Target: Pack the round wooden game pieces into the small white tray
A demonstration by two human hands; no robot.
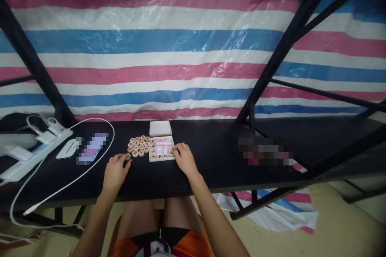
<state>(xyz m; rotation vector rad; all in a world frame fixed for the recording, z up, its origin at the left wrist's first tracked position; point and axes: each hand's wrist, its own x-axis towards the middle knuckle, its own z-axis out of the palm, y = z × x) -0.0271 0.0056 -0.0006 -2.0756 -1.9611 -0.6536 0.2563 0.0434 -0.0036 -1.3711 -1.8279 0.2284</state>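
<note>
Round wooden Chinese chess pieces (138, 144) with red characters lie in a close cluster left of a white open box (162, 159). In the box, more pieces line the left and bottom sides around a folded sheet with pink lines (163, 147). My left hand (116, 169) rests at the cluster's lower left, thumb and fingertips closed about one piece (128, 156). At the box's right wall is my right hand (185, 159), its fingertips pinched at a red-marked piece (171, 153) in the lower right corner. The box lid (160, 128) lies just behind the box.
On the black table (211, 148), a phone (93, 148) and a white flat item (66, 148) lie to the left. A power strip (36, 156) and white cable (70, 184) are farther left. A blurred item (265, 151) lies right. Black metal posts (271, 68) frame a striped sheet (157, 40).
</note>
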